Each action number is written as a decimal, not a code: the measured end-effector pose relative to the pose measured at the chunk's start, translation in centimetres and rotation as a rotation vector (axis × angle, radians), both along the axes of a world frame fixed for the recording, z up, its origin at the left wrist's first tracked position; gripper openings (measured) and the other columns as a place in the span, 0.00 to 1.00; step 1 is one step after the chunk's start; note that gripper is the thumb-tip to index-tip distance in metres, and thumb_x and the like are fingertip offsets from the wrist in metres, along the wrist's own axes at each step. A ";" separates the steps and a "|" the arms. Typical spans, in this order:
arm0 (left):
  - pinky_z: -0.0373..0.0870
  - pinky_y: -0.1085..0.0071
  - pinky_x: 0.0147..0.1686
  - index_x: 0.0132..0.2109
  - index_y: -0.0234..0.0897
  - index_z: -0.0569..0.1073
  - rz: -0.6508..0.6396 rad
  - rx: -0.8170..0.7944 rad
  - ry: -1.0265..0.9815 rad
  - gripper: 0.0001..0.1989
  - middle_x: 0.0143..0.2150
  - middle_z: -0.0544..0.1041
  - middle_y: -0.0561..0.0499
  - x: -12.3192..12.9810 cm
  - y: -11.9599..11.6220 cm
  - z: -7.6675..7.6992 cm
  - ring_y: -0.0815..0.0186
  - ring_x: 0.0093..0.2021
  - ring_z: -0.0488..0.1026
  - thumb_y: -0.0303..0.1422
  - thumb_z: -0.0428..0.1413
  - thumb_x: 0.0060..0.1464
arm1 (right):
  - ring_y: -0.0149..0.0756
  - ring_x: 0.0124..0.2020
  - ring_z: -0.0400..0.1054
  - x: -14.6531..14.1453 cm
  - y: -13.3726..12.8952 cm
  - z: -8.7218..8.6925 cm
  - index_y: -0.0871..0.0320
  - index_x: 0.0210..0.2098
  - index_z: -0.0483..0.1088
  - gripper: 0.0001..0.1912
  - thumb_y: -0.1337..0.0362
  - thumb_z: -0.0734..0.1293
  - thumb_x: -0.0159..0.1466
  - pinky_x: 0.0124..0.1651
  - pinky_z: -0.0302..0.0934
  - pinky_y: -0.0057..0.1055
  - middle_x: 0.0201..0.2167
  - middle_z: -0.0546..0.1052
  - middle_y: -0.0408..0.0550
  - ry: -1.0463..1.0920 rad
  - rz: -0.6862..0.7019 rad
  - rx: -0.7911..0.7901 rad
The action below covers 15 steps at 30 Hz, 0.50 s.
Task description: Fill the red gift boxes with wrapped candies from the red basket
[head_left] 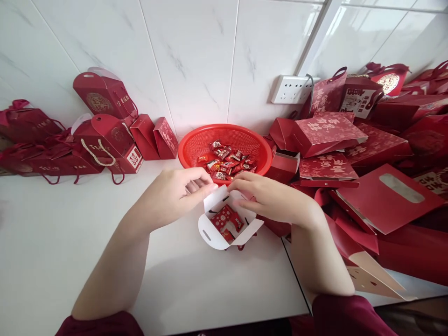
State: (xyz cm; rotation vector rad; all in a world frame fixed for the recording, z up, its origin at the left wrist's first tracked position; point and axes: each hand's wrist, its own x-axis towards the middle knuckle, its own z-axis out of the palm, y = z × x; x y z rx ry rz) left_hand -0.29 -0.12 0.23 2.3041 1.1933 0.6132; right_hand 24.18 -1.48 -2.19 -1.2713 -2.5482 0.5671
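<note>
A small gift box (249,232), white inside, stands with its flaps up on the white table in front of me. Red-wrapped packets (227,219) lie inside it. My left hand (184,190) is closed, with thumb and fingertips at the top of the box's far-left flap. From the other side, my right hand (264,195) has its fingers bent around the far-right flap, the thumb over the inside of the box. Just behind both hands sits a red plastic basket (189,145) holding several wrapped candies (229,161).
Finished-looking red boxes with rope handles (114,142) stand at the left against the tiled wall. Several red boxes and bags (329,135) are heaped along the right side. A white power strip (293,89) is on the wall behind them. A table seam (296,273) runs at the right.
</note>
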 end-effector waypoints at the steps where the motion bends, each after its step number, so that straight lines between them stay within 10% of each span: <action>1: 0.69 0.72 0.28 0.37 0.41 0.77 -0.012 -0.019 0.076 0.14 0.32 0.79 0.53 0.0 0.1 -0.2 0.65 0.31 0.76 0.44 0.54 0.62 | 0.40 0.46 0.70 -0.1 0.2 -0.1 0.57 0.48 0.72 0.11 0.64 0.61 0.71 0.52 0.63 0.37 0.47 0.73 0.52 -0.004 -0.020 0.034; 7: 0.58 0.69 0.24 0.36 0.39 0.70 0.075 0.025 0.491 0.14 0.32 0.79 0.49 1.1 0.7 -2.0 0.60 0.27 0.74 0.45 0.53 0.59 | 0.39 0.37 0.71 -0.6 0.8 -0.6 0.60 0.39 0.69 0.08 0.75 0.59 0.67 0.36 0.58 0.32 0.38 0.77 0.52 -0.190 -0.175 0.093; 15: 0.63 0.68 0.29 0.42 0.41 0.68 0.082 -0.016 0.481 0.08 0.36 0.81 0.49 1.1 1.6 -2.8 0.56 0.34 0.77 0.40 0.51 0.60 | 0.41 0.32 0.71 -0.4 0.3 -0.8 0.60 0.42 0.65 0.04 0.70 0.63 0.67 0.30 0.54 0.32 0.36 0.77 0.53 -0.277 -0.125 0.069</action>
